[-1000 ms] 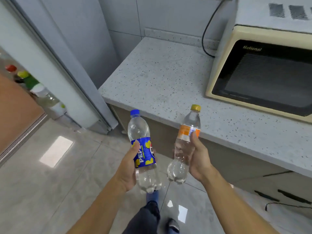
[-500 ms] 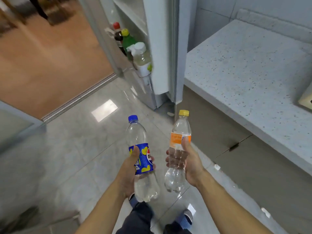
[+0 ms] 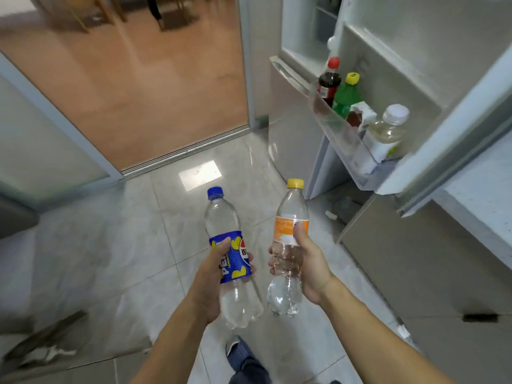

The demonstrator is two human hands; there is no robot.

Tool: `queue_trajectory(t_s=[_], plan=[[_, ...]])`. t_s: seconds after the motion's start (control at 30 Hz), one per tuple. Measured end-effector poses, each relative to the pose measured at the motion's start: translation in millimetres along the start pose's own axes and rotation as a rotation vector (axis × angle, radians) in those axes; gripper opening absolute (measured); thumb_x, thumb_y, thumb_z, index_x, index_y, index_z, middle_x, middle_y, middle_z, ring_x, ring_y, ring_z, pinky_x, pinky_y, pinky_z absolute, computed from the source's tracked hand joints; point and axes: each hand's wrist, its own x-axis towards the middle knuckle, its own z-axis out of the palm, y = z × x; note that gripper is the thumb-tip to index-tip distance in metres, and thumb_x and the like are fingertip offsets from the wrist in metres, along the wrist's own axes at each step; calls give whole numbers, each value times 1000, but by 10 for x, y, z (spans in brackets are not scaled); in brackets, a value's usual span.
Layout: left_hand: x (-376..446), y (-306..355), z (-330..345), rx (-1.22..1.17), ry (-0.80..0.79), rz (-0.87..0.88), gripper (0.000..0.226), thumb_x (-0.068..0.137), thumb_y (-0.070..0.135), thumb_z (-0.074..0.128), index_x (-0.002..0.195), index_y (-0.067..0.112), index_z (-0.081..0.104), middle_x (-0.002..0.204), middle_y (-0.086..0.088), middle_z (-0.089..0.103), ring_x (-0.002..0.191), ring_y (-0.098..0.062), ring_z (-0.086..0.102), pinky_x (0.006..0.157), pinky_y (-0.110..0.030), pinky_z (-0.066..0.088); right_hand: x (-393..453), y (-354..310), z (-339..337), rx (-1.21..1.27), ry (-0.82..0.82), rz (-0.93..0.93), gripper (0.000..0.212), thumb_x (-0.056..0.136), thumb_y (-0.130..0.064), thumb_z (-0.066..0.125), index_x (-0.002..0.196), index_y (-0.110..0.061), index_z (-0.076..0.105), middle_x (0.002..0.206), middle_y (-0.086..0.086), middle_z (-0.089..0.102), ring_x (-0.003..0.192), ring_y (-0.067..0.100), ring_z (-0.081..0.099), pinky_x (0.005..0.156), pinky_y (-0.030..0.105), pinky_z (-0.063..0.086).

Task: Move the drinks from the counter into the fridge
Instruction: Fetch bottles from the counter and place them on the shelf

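- Left hand (image 3: 213, 275) grips blue-label bottle (image 3: 231, 261); right hand (image 3: 304, 261) grips orange-label bottle (image 3: 289, 245).
- Risk: door shelf (image 3: 340, 139) far right looks crowded; insertion may topple neighbours.

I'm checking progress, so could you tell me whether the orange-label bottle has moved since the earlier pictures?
Yes. The orange-label bottle, gripped by the right hand, has left the counter edge and now sits nearer the open fridge door shelf.

Bright, even daylight; a white glare patch shines on the glossy grey floor tiles (image 3: 200, 172). Edges smear and bend with wide-angle blur.
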Motion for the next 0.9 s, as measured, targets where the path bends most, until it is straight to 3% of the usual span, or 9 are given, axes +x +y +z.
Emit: queue_trajectory(t_s=[0.2,0.37,0.57,0.7,0.9], plan=[[385,617,-472,-98,33,11,67,74,48,67,124,5,62,99,-17,73,79,-26,72,66,-33,59,600,-137,782,-70,-29,-24,81,58,-76,68,96,-4,66,83,14,66,65,25,63,66,37,51],[894,998,-604,-168,39,-11,75,72,49,69,132,6,57,103,-17,70,82,-28,69,77,-40,56,1164,-390,1013,-71,-22,-65,85,57,-77,68,101,-4,65,85,15,68,68,26,65,67,38,53],[1736,1615,-484,-79,43,16,72,67,57,69,119,8,64,98,-15,75,79,-26,73,65,-36,60,2069,-893,1138,-24,1,-99,66,78,-68,56,98,-6,66,85,13,69,68,26,66,65,35,56],[2367,2207,-216,17,24,61,75,62,59,70,117,9,64,99,-15,75,79,-26,74,64,-34,59,2745,-1401,1209,-26,16,-93,72,78,-69,52,103,-2,65,86,13,70,70,25,67,67,36,56],[3227,2970,291,97,-37,89,67,73,58,61,117,8,62,97,-15,75,79,-28,74,64,-33,59,3580,-2265,1197,-24,50,-113,81,76,-71,52,113,1,62,88,15,70,72,27,67,68,37,56]])
